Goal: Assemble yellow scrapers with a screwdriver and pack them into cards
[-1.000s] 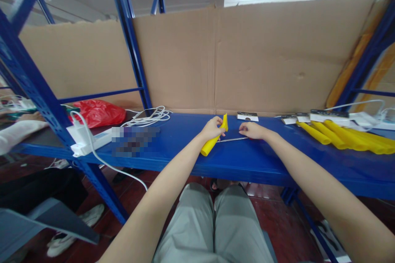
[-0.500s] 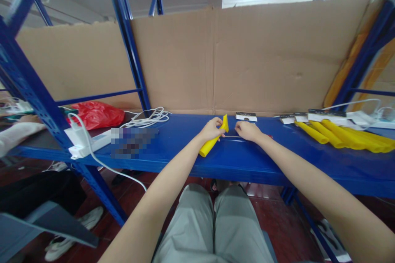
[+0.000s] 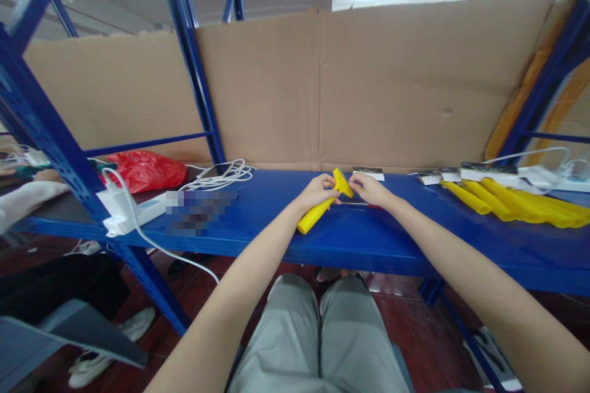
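Observation:
My left hand [image 3: 319, 190] is closed around a yellow tool [image 3: 318, 214] with a thick round handle and a wide T-shaped head. The handle slants toward the table's front edge, and the head rises between my hands. My right hand [image 3: 367, 188] is at the right end of that head, its fingers pinched together there. What lies between those fingers is too small to make out. Under my hands a thin metal rod [image 3: 353, 203] with a reddish end, looking like a screwdriver, rests on the blue table [image 3: 271, 196].
Several yellow tubular pieces [image 3: 520, 199] with black-and-white cards lie at the right. Another card [image 3: 368, 173] sits behind my right hand. At left are a white power strip [image 3: 147, 209], coiled white cable [image 3: 221, 175] and red plastic bag [image 3: 145, 171]. Cardboard [image 3: 262, 92] walls the back.
My right hand has risen off the table and moved to the tool's head. The head has turned, so its T shape now shows. The thin rod stays on the table.

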`<move>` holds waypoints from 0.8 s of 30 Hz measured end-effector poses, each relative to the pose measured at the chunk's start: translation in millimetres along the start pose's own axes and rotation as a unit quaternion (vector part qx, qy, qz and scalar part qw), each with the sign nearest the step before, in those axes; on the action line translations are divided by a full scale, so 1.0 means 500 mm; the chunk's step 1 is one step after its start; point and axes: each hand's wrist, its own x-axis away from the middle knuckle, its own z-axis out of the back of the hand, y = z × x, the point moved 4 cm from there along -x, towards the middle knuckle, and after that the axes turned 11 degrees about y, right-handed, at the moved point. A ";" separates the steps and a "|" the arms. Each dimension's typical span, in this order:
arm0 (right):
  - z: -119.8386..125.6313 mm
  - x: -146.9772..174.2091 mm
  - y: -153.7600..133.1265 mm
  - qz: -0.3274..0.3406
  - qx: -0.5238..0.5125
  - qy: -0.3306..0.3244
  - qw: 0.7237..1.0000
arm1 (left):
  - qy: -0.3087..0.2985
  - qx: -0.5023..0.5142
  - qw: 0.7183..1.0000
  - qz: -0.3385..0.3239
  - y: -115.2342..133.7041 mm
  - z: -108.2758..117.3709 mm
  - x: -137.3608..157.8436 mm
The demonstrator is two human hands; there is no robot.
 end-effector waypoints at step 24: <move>0.139 0.063 0.229 -0.374 0.200 0.017 0.905 | 0.018 -0.056 0.998 0.015 0.009 0.004 0.008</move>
